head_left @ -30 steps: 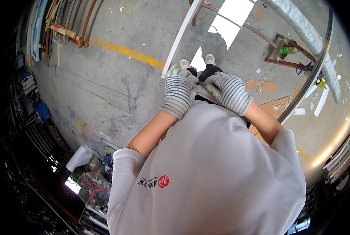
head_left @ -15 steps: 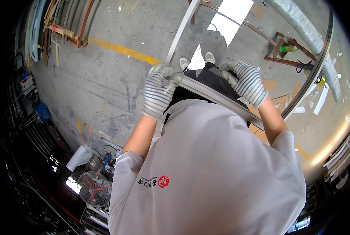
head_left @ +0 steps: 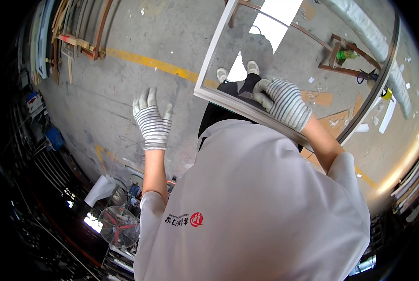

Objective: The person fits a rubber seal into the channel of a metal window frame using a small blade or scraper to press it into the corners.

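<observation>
My left hand (head_left: 152,119), in a white glove with dark stripes, is off to the left over the floor. Its fingers are stretched out and apart, and it holds nothing. A large glazed frame (head_left: 212,49) with pale grey rails lies in front of my body, its near rail close to my waist. My right hand (head_left: 284,102), gloved alike, is over the pane next to that near rail. Its fingers are curled together, and whatever they may hold is hidden. Through the glass pane (head_left: 293,61) or mirrored in it appear shoes, dark trousers and bright white patches.
At the upper right are a brown metal stand (head_left: 333,56), a green bottle (head_left: 347,55) and a long wrapped roll (head_left: 359,23). Timber and frame pieces (head_left: 76,41) lean at the upper left. A fan (head_left: 119,227) stands at the lower left. A yellow line (head_left: 153,62) crosses the concrete floor.
My left hand has left the frame's corner and swung out to the left, its fingers opening. My right hand has shifted slightly left and nearer along the near rail.
</observation>
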